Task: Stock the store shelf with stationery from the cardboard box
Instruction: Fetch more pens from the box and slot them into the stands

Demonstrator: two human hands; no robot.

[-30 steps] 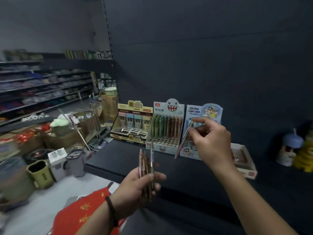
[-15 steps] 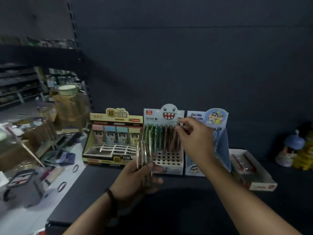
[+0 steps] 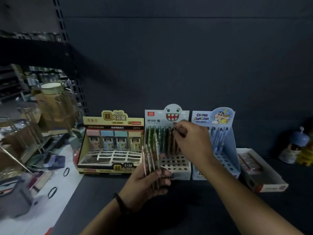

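Right hand (image 3: pixel 193 145): pinches one slim brown pen (image 3: pixel 174 141) at the back rows of the white cardboard display box with a toothy ghost face (image 3: pixel 169 114).
Left hand (image 3: pixel 142 185): grips a loose bundle of thin pens (image 3: pixel 150 160), upright, just before the display, above the dark shelf (image 3: pixel 203 209).
Hole grid (image 3: pixel 176 164): holes stand close; a tilted pen may miss or knock its neighbours.
Bundle: pens may slip out and scatter.
Display: light card, so a hard push may shift it.

Dim light. Dark blue back wall (image 3: pixel 186 56); slotted upright (image 3: pixel 59 17); blurred aisle shelving (image 3: pixel 10 78) far left.
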